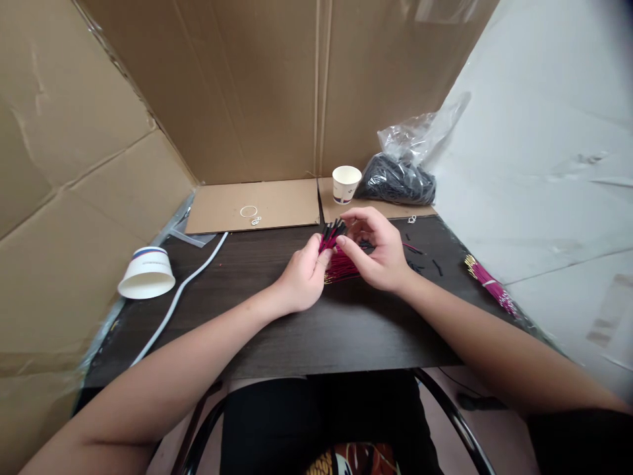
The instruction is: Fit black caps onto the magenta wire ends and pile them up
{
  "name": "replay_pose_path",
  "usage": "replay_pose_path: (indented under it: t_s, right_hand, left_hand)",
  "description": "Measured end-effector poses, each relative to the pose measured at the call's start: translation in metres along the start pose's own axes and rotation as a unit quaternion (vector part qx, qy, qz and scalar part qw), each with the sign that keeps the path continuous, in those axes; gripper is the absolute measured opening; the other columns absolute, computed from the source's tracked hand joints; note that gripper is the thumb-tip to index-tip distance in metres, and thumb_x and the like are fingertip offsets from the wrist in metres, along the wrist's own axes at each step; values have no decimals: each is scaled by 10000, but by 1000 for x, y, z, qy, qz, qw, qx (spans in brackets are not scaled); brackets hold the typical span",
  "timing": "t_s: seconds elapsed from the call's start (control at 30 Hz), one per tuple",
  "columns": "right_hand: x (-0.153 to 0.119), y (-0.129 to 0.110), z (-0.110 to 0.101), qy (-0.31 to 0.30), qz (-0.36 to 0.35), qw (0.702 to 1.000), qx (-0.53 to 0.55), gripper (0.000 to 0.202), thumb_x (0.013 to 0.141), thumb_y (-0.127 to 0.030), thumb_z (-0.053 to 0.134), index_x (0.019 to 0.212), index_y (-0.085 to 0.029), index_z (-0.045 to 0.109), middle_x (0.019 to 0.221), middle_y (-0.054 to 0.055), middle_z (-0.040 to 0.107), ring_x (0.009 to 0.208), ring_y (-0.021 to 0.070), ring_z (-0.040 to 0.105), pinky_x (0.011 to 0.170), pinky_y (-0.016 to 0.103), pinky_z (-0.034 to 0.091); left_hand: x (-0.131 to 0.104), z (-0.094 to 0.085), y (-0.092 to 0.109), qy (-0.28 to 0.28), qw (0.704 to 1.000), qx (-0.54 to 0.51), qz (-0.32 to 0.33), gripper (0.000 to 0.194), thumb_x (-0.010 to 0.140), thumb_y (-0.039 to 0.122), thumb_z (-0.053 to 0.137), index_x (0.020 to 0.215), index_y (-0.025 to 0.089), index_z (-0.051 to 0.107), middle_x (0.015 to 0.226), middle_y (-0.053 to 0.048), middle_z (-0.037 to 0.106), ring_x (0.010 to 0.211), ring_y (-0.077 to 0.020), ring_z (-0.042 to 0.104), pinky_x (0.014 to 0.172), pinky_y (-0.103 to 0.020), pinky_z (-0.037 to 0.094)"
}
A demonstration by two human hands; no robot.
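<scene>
My left hand [305,272] is closed around a bundle of dark red wires [330,239] whose upper ends carry black sleeves. Close against the bundle's right side, my right hand [376,249] curves with thumb and fingers near the black ends. Whether its fingertips pinch one of the sleeves is too small to make out. Under both hands a pile of dark red wires [341,265] lies on the dark table, gold tips at its left end. Several short black sleeve pieces [415,267] are scattered just right of my right hand.
A paper cup [346,185] stands beside a clear bag of black pieces [400,178] at the back. Another cup [147,273] lies tipped at left, near a white cable [180,290]. Rubber bands [248,212] rest on cardboard. A tied wire bundle [490,285] lies at right.
</scene>
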State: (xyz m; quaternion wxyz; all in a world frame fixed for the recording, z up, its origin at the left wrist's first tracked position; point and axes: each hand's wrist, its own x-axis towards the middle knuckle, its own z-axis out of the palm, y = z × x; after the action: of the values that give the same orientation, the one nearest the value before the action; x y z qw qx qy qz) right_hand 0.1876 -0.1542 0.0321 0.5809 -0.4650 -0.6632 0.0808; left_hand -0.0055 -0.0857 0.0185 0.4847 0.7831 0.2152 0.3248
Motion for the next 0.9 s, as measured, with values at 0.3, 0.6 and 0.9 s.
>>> replay_pose_path:
  t_s: [0.3, 0.6, 0.9]
  right_hand:
    - [0, 2, -1, 10, 22, 1000, 4, 190, 1035, -342, 743, 1147, -233, 634, 997, 41, 676, 773, 168, 621, 721, 364, 545]
    - [2, 6, 2, 11, 123, 990, 66, 287, 973, -467, 813, 1015, -217, 677, 905, 44, 714, 722, 163, 623, 658, 347, 511]
    - [5, 3, 5, -5, 155, 979, 131, 400, 883, -551, 896, 866, -202, 702, 752, 14, 669, 625, 133, 560, 586, 312, 464]
  left_hand:
    - [2, -1, -4, -18, 997, -66, -18, 310, 1138, 488, 596, 1105, 185, 543, 828, -15, 562, 689, -145, 433, 642, -300, 336]
    - [3, 0, -6, -21, 989, -142, -40, 345, 1101, 515, 657, 1153, 185, 571, 833, -4, 532, 676, -136, 401, 612, -286, 314]
    - [4, 0, -6, -39, 985, -166, -38, 412, 1105, 567, 651, 1173, 175, 543, 761, 37, 450, 639, -123, 363, 601, -282, 302]
